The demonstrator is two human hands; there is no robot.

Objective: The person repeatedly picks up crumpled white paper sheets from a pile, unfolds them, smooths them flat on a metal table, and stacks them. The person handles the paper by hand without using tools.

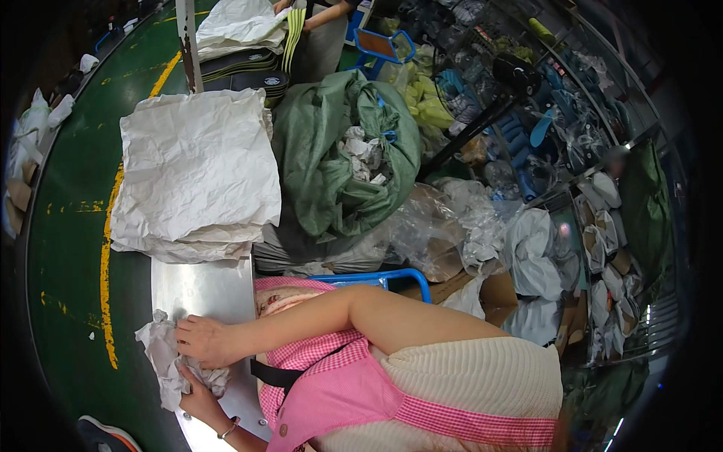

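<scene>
Both my hands are on a crumpled sheet of white paper [160,350] at the edge of a shiny metal bench [199,286]. My right hand [205,340] reaches across from above, fingers curled over the bunched paper. Below it, my left hand [202,398], with a bracelet at the wrist, grips the lower part, its fingers partly hidden by the folds. Just beyond my right hand, a stack of creased white paper sheets [197,169] lies on the bench.
A large green sack [301,151] holding crumpled paper [365,154] stands beside the stack. Behind it, another person's hand [312,21] is at yellow-striped dark pieces [294,38]. A black fan [516,74], a blue stool [384,47] and bag-filled shelves [602,158] stand right. A shoe [105,435] shows lower left.
</scene>
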